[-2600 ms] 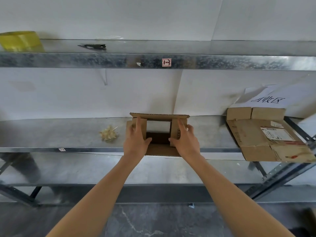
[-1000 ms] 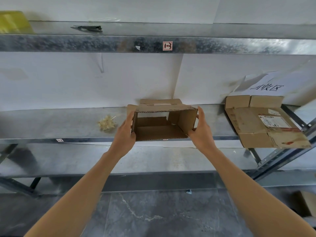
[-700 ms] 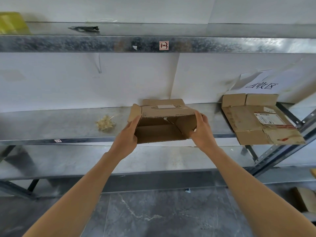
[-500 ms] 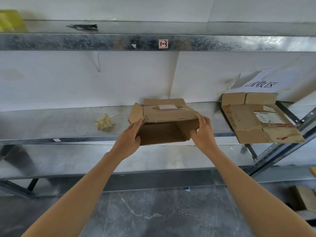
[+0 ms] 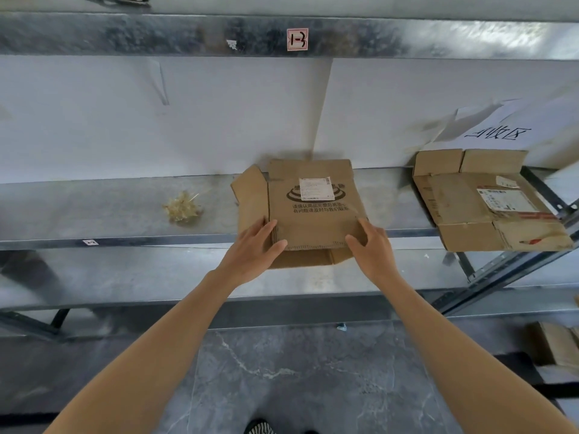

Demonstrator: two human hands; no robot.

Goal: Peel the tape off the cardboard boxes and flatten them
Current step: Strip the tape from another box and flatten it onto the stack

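The cardboard box lay almost flat on the middle metal shelf, near its front edge. Its printed side was up, and a white label sat close to the far edge. One side flap stood out to the left, and a lower flap reached out past the front edge of the shelf.

The left hand rested on the near left corner of the box. Its fingers were straight and close together on the cardboard, and the thumb was spread away to the right along the near edge. The right hand rested on the near right corner in the same way, with the fingers together and pointing toward the wall and the thumb spread to the left. Both hands lay flat on the top panel. How hard they pressed could not be told.

To the left of the box, well apart from it, a small crumpled wad of tape lay on the same shelf. At the right end of the shelf was a pile of flattened boxes, partly hanging over the front edge. Behind it a sheet of paper with handwriting leaned on the white wall. The beam of the upper shelf carried a small red-framed tag. Under the shelves was a grey stone floor, and the tip of a striped shoe showed at the bottom.
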